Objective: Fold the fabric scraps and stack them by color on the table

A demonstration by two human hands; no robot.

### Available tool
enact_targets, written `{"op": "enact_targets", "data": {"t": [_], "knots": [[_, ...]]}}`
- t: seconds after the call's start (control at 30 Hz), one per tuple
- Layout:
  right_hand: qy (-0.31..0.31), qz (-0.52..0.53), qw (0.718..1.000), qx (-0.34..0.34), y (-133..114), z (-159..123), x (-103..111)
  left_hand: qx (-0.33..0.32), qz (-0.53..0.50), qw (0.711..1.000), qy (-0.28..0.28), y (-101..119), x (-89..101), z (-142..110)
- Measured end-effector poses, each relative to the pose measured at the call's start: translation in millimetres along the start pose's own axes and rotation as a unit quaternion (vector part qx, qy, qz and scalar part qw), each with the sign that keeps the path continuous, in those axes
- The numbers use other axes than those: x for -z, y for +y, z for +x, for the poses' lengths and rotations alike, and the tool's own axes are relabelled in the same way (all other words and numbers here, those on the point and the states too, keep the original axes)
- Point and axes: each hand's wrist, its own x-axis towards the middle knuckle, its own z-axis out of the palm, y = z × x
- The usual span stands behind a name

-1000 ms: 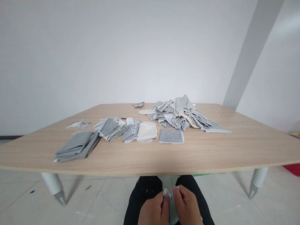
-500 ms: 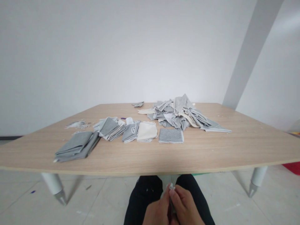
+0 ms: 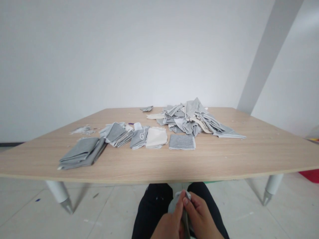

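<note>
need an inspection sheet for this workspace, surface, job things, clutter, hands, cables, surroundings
Surface: wood-look table, with small pale specks on it.
Job's things: a grey cloth is held off the table, near the dark trousers.
Clutter: a loose heap of grey and cream fabric, a folded grey stack at the left, a flat cream piece, a flat grey piece, and whitish scraps.
Hands: left hand and right hand are close together, both gripping the cloth.
Cables: nothing seen.
Surroundings: pale wall behind, tiled floor below, part of a red object at the right edge, too little showing to identify.
</note>
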Motion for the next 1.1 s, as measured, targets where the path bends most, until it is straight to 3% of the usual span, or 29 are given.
{"op": "enact_targets", "data": {"t": [0.1, 0.3, 0.4, 0.6, 0.8, 0.93, 1.1], "knots": [[-0.018, -0.049, 0.999, 0.014, -5.7, -0.4, 6.7, -0.049, -0.037, 0.998, 0.007, -0.9, 3.1, -2.2], [-0.062, -0.139, 0.981, 0.123, -19.6, -0.6, 18.6, -0.205, -0.006, 0.96, 0.19, 12.6, 27.5, -4.9], [-0.075, -0.139, 0.973, 0.169, -22.7, 0.6, 19.6, -0.25, 0.017, 0.94, 0.23, 16.2, 33.6, -3.5], [-0.11, -0.168, 0.961, 0.189, -25.5, 1.0, 19.2, -0.286, 0.033, 0.937, 0.198, 15.7, 32.6, -5.0], [-0.14, -0.215, 0.952, 0.167, -24.0, -0.9, 25.0, -0.197, 0.087, 0.964, 0.159, 10.6, 32.9, -13.0], [-0.141, -0.229, 0.952, 0.148, -29.5, -1.0, 30.3, -0.172, 0.139, 0.972, 0.082, 0.8, 37.3, -16.8], [-0.143, -0.234, 0.946, 0.173, -40.1, -0.9, 34.6, -0.188, 0.219, 0.957, -0.028, -7.3, 44.4, -17.1]]}}
